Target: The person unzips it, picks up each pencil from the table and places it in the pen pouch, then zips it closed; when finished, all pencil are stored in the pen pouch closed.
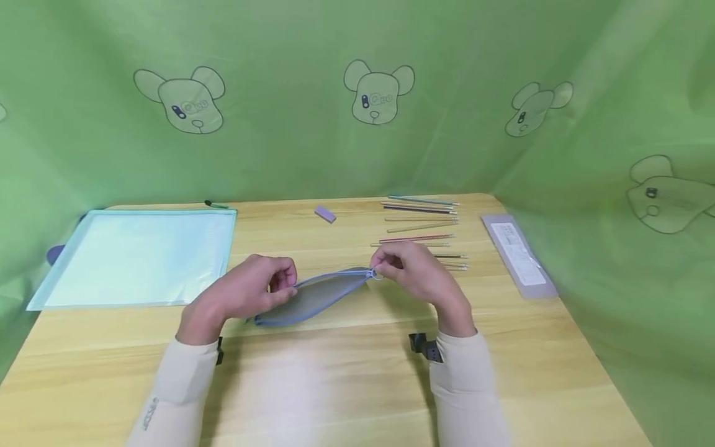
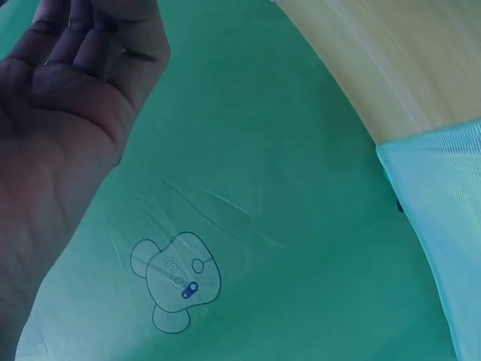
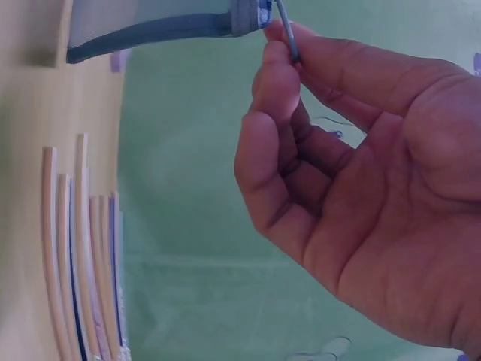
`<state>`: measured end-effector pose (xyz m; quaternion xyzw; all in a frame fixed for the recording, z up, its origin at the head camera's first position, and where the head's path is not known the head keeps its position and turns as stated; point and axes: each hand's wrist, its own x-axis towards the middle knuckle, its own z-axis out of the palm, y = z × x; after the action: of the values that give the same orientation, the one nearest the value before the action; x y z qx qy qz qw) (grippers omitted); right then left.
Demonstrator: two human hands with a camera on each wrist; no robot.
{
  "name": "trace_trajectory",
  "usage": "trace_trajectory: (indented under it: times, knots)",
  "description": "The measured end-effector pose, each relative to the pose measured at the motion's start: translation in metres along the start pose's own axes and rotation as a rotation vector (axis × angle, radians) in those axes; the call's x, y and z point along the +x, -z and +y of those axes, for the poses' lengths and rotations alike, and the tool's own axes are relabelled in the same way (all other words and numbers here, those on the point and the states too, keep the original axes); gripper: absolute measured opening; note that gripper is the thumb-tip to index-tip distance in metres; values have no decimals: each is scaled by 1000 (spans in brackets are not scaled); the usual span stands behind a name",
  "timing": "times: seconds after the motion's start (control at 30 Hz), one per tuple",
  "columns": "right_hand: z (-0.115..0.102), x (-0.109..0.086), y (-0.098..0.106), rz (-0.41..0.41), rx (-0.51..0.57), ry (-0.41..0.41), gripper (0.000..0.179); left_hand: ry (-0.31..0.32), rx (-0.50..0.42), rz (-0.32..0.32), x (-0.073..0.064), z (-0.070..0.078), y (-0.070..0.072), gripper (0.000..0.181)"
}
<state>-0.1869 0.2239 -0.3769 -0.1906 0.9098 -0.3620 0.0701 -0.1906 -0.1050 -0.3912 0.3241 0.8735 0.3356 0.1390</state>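
A small grey mesh pouch [image 1: 326,297] with blue zipper edging hangs between the two hands, its mouth gaping. My left hand [image 1: 248,287] pinches the rim near its left end; in the left wrist view that hand [image 2: 68,120] shows curled fingers, the pouch out of frame. At the other end, thumb and forefinger of my right hand [image 1: 416,273] pinch the ring pull beside the zipper slider [image 1: 370,273]. The right wrist view shows the ring [image 3: 286,31] edge-on between those fingertips, next to the pouch corner [image 3: 244,19].
Several pencils [image 1: 416,238] lie in a loose row beyond the right hand. A purple eraser [image 1: 325,214] sits at the back middle. To the left lies a large light-blue zip bag [image 1: 139,257], and a flat labelled packet [image 1: 519,256] is at the right edge.
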Motion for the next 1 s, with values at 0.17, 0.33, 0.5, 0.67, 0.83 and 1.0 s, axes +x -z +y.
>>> trace_trajectory:
  times: [0.17,0.33,0.5,0.67,0.83,1.0]
  knots:
    - [-1,18,-18,4,-4,-22,7,47,0,-89,-9,4,4,20]
    - [3,25,-27,-16,-30,-70,15,113,9,-118,-16,2,12,23]
    - [31,8,-8,46,-37,-108,20,158,-19,-126,-19,-4,16,22]
    - [62,-13,19,134,-91,-188,16,199,-63,-134,-18,-7,20,21]
    - [82,-23,30,119,-194,-296,19,218,-86,-117,-21,-10,21,21]
    - [96,-23,30,68,-206,-355,26,220,-108,-109,-23,-11,20,21]
